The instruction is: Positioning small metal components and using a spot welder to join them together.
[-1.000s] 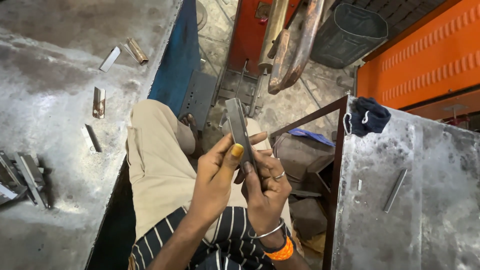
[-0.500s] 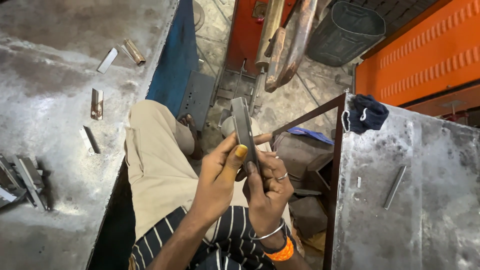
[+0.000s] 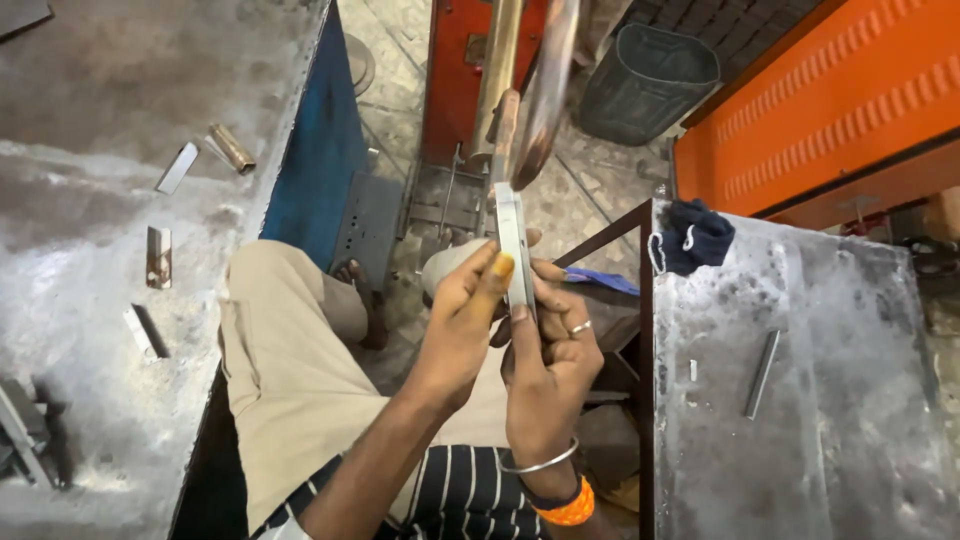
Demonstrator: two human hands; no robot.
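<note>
Hands, left (image 3: 462, 320) and right (image 3: 548, 362), pinch upright metal strip (image 3: 513, 245) between them.

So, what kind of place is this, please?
Probably a metal workshop. Cut metal pieces lie on a worn steel bench, a red machine stands ahead, and both hands hold a flat metal bar.

no packages, no labels, no signs, no screens
</note>
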